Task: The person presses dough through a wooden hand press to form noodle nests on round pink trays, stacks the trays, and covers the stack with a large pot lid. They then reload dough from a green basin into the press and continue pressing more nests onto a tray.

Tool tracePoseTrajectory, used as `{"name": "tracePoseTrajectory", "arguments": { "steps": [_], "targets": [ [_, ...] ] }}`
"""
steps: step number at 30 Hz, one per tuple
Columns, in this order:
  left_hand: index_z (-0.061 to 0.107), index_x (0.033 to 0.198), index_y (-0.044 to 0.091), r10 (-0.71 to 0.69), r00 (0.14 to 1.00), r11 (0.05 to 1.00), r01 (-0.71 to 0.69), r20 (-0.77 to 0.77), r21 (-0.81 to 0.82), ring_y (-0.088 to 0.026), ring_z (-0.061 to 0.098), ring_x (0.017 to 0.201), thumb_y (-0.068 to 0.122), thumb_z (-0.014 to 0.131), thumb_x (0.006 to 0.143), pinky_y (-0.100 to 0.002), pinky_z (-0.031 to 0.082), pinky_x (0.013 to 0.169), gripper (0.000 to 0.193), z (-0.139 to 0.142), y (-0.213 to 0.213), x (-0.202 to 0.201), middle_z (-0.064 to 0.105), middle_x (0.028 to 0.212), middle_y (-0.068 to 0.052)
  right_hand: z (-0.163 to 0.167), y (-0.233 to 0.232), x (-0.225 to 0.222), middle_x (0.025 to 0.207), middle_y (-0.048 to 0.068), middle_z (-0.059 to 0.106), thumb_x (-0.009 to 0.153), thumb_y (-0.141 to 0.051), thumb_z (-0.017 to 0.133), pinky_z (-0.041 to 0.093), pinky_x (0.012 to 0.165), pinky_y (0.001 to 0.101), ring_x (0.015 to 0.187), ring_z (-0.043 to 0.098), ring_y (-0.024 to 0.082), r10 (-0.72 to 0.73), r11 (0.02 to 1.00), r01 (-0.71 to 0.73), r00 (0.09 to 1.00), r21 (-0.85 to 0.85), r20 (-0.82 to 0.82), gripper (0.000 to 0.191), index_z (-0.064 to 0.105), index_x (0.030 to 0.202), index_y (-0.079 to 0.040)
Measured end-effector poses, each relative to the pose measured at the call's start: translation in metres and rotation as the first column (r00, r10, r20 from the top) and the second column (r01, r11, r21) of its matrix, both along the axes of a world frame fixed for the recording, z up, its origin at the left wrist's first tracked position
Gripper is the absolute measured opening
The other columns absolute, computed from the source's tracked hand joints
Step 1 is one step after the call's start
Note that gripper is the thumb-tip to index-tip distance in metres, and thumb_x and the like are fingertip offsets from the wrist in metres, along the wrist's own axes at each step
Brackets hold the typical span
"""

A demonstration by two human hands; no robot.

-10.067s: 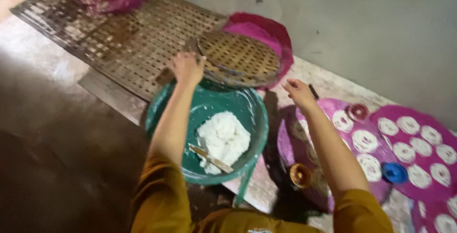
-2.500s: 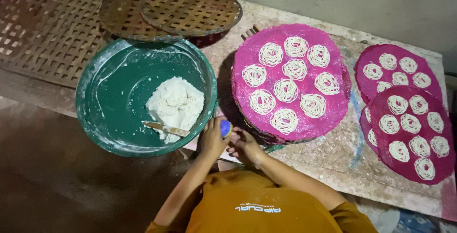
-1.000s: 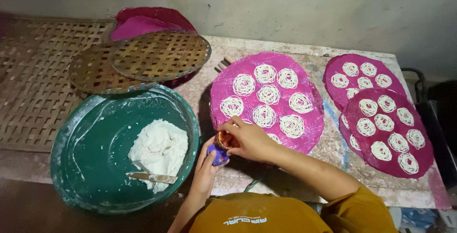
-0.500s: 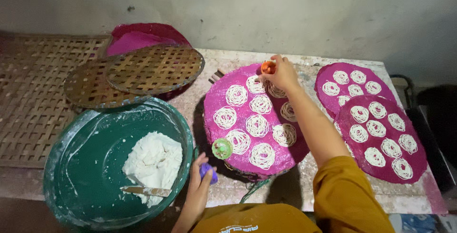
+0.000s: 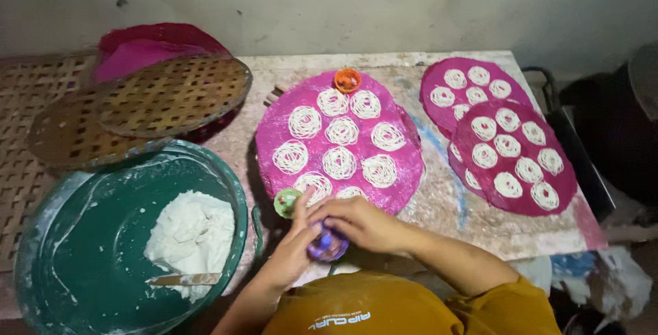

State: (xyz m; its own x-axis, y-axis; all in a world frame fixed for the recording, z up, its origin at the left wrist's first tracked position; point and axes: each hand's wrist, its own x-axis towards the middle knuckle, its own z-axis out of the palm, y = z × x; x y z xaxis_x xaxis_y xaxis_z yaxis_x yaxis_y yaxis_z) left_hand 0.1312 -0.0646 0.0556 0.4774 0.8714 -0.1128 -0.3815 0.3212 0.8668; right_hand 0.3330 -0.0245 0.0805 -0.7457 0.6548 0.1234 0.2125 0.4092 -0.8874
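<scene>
While both hands meet at the near edge of the table, I see my left hand [image 5: 291, 249] and right hand [image 5: 356, 222] closed together around a small purple press [image 5: 327, 244], fingers wrapped over it so only its lower part shows. It sits just in front of my orange shirt [image 5: 384, 307], near the closest rim of the round pink mat [image 5: 339, 140]. That mat carries coils of white noodle dough [image 5: 339, 162] laid out in rows, apart from one another. A small green cap [image 5: 286, 201] lies at the mat's near left edge, just beside my left fingers; whether they touch it I cannot tell. A small orange cup [image 5: 347, 79] rests at the mat's far edge. To the left stands a large green basin [image 5: 82, 239] with a lump of white dough [image 5: 192, 236] and a flat scraper [image 5: 184, 279] lying in it. Beyond the basin, woven bamboo trays [image 5: 171, 95] overlap each other. On the right, two more pink mats [image 5: 514, 157] with coils overlap, well apart from my hands.
</scene>
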Motion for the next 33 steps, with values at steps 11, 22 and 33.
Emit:
{"name": "tracePoseTrajectory", "arguments": {
  "steps": [11,22,33],
  "targets": [
    [0.043,0.148,0.007,0.791,0.447,0.612,-0.590,-0.418,0.527,-0.023,0.052,0.131,0.014,0.058,0.104,-0.038,0.047,0.108,0.048,-0.009,0.136,-0.205,0.042,0.148,-0.012,-0.080,0.104,0.164,0.107,0.020,0.073,0.098,-0.002,0.066,0.057,0.082,0.0386,0.095,0.074,0.029,-0.882,0.400,0.799,0.469,0.450,-0.049,0.020,0.072,0.116,-0.001],
    [0.053,0.138,-0.001,0.198,-0.395,0.766,-0.508,-0.897,0.393,-0.048,0.035,0.141,0.078,0.047,0.090,-0.066,0.023,0.109,0.093,-0.015,0.246,-0.326,0.043,0.150,-0.028,-0.079,0.076,0.117,0.133,0.017,0.054,0.112,-0.001,0.064,0.058,0.091,0.0273,0.114,0.062,0.019,-0.884,0.335,0.859,0.429,0.388,-0.184,0.016,0.069,0.127,0.000],
    [0.040,0.147,0.006,0.754,0.113,0.403,-0.858,-0.647,0.319,-0.024,0.068,0.112,0.031,0.063,0.094,-0.036,0.055,0.086,0.063,0.047,0.291,-0.284,0.060,0.139,-0.015,-0.028,0.034,0.097,0.126,0.012,0.060,0.107,-0.003,0.062,0.054,0.099,0.0290,0.114,0.063,0.018,-0.798,0.401,0.855,0.503,0.329,-0.333,0.019,0.069,0.124,0.001]
  ]
}}
